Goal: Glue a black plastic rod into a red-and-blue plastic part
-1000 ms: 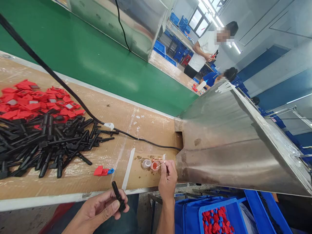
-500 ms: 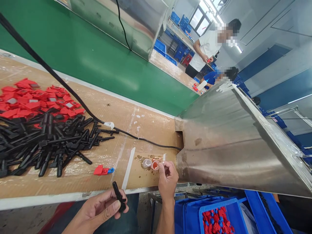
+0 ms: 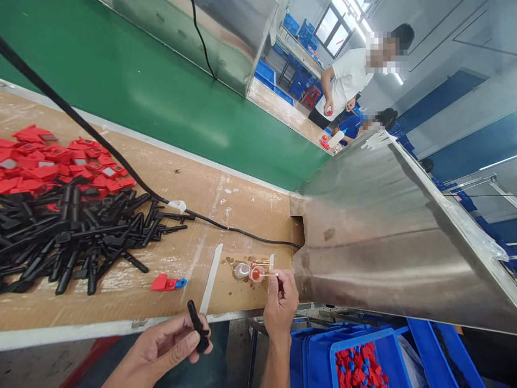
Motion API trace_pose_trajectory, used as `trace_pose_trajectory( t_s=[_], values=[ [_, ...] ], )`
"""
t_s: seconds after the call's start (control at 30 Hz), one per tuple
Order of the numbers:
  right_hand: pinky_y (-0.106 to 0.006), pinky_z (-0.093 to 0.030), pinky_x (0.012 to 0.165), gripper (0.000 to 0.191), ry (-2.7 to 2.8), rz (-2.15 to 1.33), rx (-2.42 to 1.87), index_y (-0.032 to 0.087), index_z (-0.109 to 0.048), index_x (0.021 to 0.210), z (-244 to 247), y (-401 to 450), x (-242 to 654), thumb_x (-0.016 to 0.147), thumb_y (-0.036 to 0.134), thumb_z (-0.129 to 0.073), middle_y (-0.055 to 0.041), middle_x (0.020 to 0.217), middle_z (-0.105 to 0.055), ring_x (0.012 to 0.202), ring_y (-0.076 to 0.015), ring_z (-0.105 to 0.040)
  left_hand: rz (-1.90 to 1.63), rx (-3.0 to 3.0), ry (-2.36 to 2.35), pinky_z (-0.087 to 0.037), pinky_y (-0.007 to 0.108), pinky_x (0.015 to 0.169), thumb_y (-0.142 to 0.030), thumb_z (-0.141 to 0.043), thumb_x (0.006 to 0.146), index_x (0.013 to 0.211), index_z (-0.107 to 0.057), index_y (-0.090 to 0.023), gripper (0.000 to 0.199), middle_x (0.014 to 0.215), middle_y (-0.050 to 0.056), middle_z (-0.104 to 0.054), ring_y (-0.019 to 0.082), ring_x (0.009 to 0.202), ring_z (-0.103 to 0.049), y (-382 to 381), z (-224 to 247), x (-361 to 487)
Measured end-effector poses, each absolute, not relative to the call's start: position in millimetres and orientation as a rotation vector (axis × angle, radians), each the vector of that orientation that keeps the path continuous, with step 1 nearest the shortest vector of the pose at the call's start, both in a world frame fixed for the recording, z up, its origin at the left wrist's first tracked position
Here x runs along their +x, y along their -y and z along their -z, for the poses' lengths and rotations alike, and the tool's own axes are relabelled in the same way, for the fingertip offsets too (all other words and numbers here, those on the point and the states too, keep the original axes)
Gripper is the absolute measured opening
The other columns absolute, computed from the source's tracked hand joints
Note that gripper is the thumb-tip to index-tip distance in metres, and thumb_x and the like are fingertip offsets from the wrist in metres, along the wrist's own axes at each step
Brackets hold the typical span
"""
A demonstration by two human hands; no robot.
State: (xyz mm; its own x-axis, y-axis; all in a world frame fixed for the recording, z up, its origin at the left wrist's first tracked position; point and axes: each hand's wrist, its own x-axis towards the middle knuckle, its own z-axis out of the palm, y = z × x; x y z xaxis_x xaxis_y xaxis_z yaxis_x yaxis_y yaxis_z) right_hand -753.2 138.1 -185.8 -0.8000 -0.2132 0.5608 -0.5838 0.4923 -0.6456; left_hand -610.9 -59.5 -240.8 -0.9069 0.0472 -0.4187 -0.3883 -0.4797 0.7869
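My left hand is closed around a black plastic handle-like part, its thin end tilted up above the table edge. In my right hand, thumb and fingers pinch a cotton swab. Its far end is in a small clear cup of reddish-orange liquid, and a white tip shows at my fingers. Touching that cup on the left is a round clear lid or second cup. Other thin sticks lie just behind. A red piece with a blue end rests left of the tape strip.
Piles of black parts and red parts cover the table's left. A black cable crosses to a metal housing. Behind runs a green belt. Blue bins stand lower right. Two people work beyond.
My right hand has shifted slightly right and down from the cup, so more of the swab's stick shows. My left hand keeps its grip on the black part. A standing person's hands have moved apart.
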Motion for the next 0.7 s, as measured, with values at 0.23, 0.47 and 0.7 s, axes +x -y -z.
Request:
trace_pose_trajectory(
  t_s=[0.23,0.47,0.7],
  values=[
    [-0.02,-0.052,0.08,0.024,2.397,-1.263,0.672,0.025,-0.074,0.108,187,-140,-750,0.112,0.015,-0.053,0.0004,0.095,-0.071,0.088,-0.0118,-0.067,-2.459,-0.534,-1.489,-0.054,0.03,0.064,-0.087,-0.08,0.074,0.089,-0.083,-0.026,0.063,0.083,0.009,-0.071,0.027,0.079,-0.067,53,241,-615],
    [-0.025,-0.052,0.076,0.024,2.428,-1.347,0.552,0.023,-0.076,0.101,188,-143,-751,0.112,0.027,-0.056,-0.0009,0.09,-0.07,0.083,-0.015,-0.067,-2.401,-0.542,-1.468,-0.054,0.031,0.068,-0.092,-0.081,0.068,0.087,-0.082,-0.024,0.071,0.081,0.008,-0.074,0.026,0.079,-0.069,58,205,-627],
    [-0.021,-0.05,0.07,0.022,2.37,-1.399,0.493,0.022,-0.075,0.093,194,-144,-752,0.109,0.03,-0.062,0.0011,0.084,-0.068,0.076,-0.0126,-0.065,-2.372,-0.555,-1.468,-0.055,0.032,0.068,-0.096,-0.081,0.063,0.086,-0.082,-0.022,0.077,0.08,0.009,-0.074,0.028,0.079,-0.069,58,206,-629]
  ],
)
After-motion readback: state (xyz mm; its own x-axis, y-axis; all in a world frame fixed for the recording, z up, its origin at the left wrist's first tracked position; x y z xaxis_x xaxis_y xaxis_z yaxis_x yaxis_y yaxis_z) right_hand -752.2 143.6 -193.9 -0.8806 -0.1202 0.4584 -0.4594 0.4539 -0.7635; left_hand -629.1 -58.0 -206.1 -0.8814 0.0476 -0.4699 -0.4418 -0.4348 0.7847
